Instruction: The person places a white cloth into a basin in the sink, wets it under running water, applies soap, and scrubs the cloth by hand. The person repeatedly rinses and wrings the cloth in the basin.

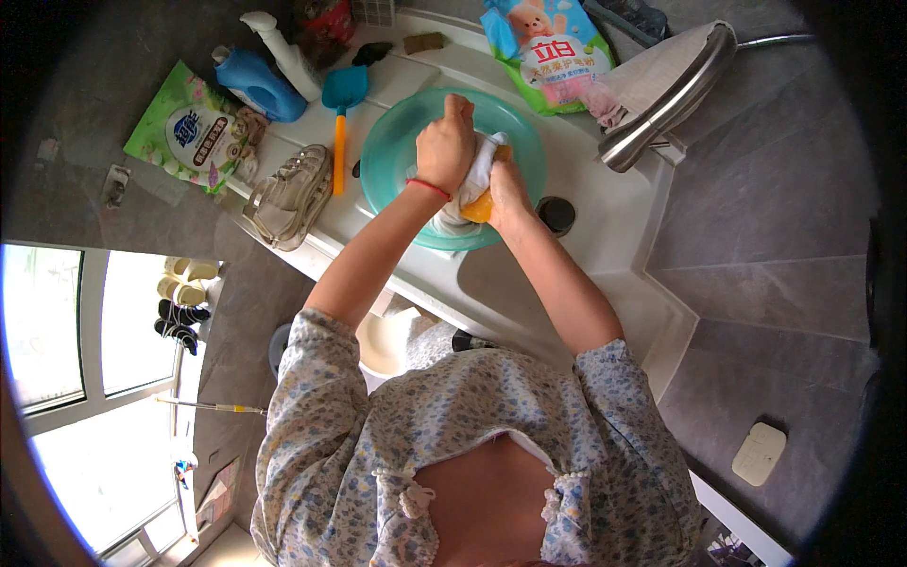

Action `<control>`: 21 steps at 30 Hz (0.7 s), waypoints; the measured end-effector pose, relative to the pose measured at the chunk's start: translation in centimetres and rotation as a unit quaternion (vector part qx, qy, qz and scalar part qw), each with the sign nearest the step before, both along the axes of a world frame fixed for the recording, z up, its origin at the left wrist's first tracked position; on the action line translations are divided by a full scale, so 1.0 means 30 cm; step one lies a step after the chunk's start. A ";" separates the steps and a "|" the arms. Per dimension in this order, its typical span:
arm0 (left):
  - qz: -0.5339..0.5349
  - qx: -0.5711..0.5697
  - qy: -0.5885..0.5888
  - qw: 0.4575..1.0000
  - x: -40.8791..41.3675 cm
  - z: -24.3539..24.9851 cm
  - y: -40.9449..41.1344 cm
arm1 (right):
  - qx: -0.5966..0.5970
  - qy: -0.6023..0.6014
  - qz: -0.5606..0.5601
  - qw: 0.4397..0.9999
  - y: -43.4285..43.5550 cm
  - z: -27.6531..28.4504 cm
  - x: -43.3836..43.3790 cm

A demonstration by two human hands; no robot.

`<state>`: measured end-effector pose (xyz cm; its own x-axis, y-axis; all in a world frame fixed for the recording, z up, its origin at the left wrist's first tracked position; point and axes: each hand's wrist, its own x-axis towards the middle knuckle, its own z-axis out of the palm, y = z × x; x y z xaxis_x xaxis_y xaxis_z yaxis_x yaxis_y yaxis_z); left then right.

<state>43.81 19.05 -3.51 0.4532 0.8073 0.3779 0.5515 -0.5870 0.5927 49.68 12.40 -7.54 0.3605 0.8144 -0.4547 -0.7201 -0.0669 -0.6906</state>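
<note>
Over a translucent green plastic basin [386, 166], my two hands are close together. My left hand [445, 149], with a red cord at the wrist, is closed in a fist on a white cloth [476, 177]. My right hand [507, 191] grips the cloth's other side along with a yellow-orange object [479, 208], perhaps a soap bar; fingers and cloth partly cover it. More of the white cloth hangs down into the basin beneath my wrists. Whether there is water in the basin is hard to tell.
The basin stands in a white sink [602, 241] beside a dark drain [556, 215] and a chrome faucet [648, 117] draped with cloth. Leftward are a strappy sandal [287, 202], a small shovel [341, 120], a blue bottle [258, 81] and a green pouch [188, 131]. Another detergent bag [549, 60] stands behind.
</note>
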 end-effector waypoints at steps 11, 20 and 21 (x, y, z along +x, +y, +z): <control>-0.174 -0.523 -0.408 0.728 -0.085 -0.058 -0.137 | 0.092 -0.197 -0.160 0.963 -0.032 0.168 0.055; -0.219 -0.609 -0.548 0.530 -0.052 -0.015 -0.215 | -0.108 -0.621 -0.018 0.776 0.043 0.256 0.068; -0.233 -0.591 -0.576 0.514 -0.050 -0.015 -0.204 | -0.115 -0.602 0.009 0.790 0.033 0.273 0.040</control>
